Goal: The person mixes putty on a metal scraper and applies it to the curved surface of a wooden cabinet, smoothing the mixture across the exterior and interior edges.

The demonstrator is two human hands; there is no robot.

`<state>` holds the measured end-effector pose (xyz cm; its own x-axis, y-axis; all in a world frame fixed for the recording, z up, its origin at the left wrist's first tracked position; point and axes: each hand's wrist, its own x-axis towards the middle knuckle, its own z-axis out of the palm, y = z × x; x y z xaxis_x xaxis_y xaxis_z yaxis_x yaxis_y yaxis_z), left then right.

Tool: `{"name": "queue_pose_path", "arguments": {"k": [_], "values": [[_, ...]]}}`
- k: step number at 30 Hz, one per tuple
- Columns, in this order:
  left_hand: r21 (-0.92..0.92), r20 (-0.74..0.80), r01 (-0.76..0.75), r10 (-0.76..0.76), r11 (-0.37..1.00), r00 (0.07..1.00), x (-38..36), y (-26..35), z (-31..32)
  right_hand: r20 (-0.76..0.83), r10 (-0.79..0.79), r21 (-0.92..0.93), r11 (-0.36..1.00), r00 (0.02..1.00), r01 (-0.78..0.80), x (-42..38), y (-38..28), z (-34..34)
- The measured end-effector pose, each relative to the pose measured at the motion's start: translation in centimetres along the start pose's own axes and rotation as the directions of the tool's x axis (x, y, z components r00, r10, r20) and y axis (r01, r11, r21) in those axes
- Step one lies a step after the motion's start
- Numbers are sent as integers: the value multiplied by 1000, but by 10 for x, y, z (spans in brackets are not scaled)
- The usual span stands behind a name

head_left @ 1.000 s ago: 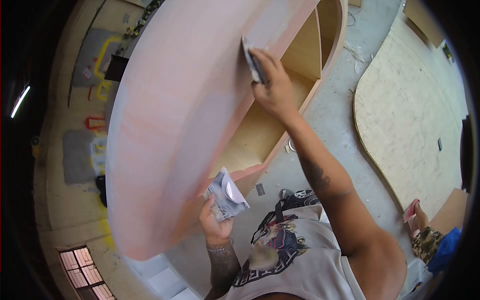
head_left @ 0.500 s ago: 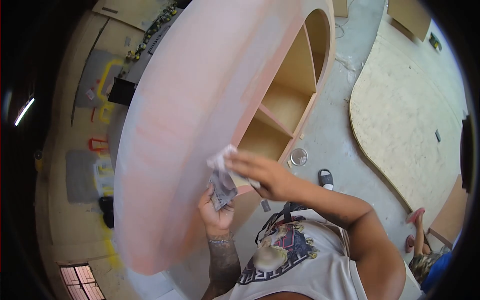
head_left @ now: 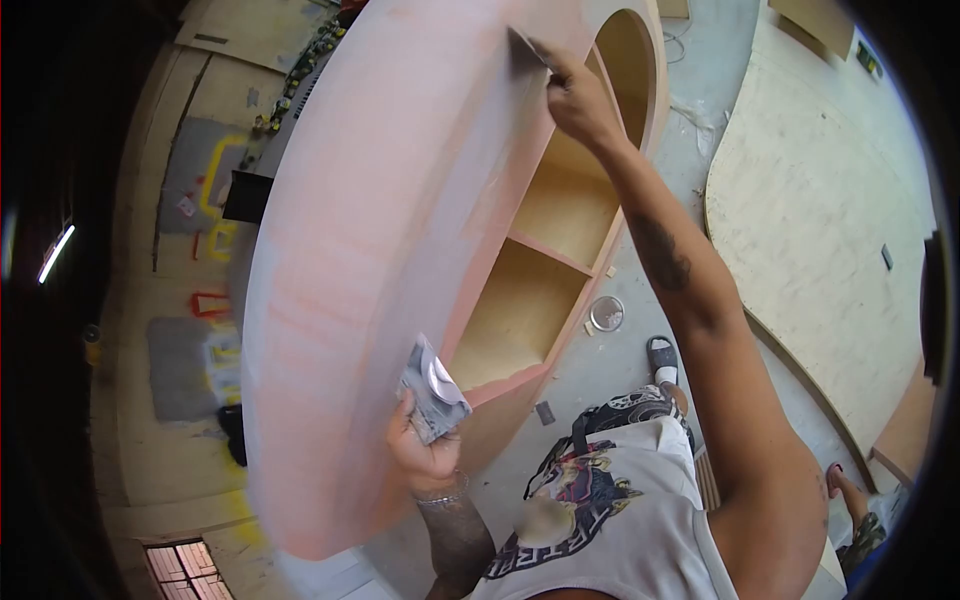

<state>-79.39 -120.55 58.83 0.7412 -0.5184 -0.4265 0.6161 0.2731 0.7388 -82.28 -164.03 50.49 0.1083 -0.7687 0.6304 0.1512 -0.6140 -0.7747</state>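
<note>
My right hand (head_left: 580, 98), at the upper middle, grips a flat putty knife (head_left: 524, 55) whose wide blade lies against the grey band of the large curved pink body (head_left: 340, 250). Lower down, my left hand (head_left: 424, 440) holds a grey metal plate (head_left: 435, 395) with pale, whitish-pink paste on it, close to the curved body's side. Open wooden compartments (head_left: 515, 315) edged in pink are on the body's right side.
A big curved plywood panel (head_left: 810, 240) lies at the right. On the floor is a round clear container (head_left: 606, 313). Another person's leg (head_left: 850, 497) shows at the lower right. A black box-like piece (head_left: 245, 196) adjoins the body's left side.
My right hand has moved from beside the plate up to the body's upper part, with the putty knife against the surface. My left hand and plate have shifted slightly down and left.
</note>
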Motion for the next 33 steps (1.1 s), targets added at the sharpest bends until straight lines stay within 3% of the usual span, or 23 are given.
{"name": "queue_pose_path", "arguments": {"k": [3, 6, 15, 18, 21, 24, 26, 28, 29, 30, 31, 33], "values": [[-20, -63, -21, 20, 1000, 998, -5, -5, -14, 3, 18, -59, 998, 1000, -17, -37, -43, 23], [-13, -145, -27, 25, 1000, 989, -11, -2, -15, 38, 68, -2, 998, 997, -68, -90, -89, 43], [-65, -35, -71, 68, 995, 997, -9, 6, -33, 289, 130, 98, 982, 949, -164, -200, -200, 60], [-63, 109, -7, 14, 998, 994, -4, 7, -42, 639, 30, 296, 913, 769, -281, -217, -196, 37], [-189, 70, 50, -37, 981, 997, -3, 6, -30, 593, -266, 492, 867, 760, -81, -214, -208, -11], [32, -170, -32, 37, 999, 985, -7, 6, 6, 687, -293, 448, 891, 665, -71, -235, -185, -37], [14, 8, -54, 54, 998, 999, -9, 18, -3, 819, -271, 268, 960, 506, 81, -225, -131, -50], [69, 98, -107, 100, 992, 990, -10, 23, 2, 775, -225, 209, 973, 590, 97, -182, -80, -53], [62, 107, -97, 90, 993, 990, -8, 21, 5, 650, -18, 82, 996, 760, -47, -154, -70, -54], [56, 111, -88, 81, 995, 990, -7, 19, 7, 458, -133, -21, 987, 879, 160, -128, -22, -39], [51, 115, -80, 73, 996, 991, -6, 18, 8, 239, -160, 25, 987, 958, 159, -84, -23, -39], [39, 0, -46, 46, 998, 999, -6, 7, 17, 90, -134, -122, 982, 987, 145, -20, -1, -31]]}}
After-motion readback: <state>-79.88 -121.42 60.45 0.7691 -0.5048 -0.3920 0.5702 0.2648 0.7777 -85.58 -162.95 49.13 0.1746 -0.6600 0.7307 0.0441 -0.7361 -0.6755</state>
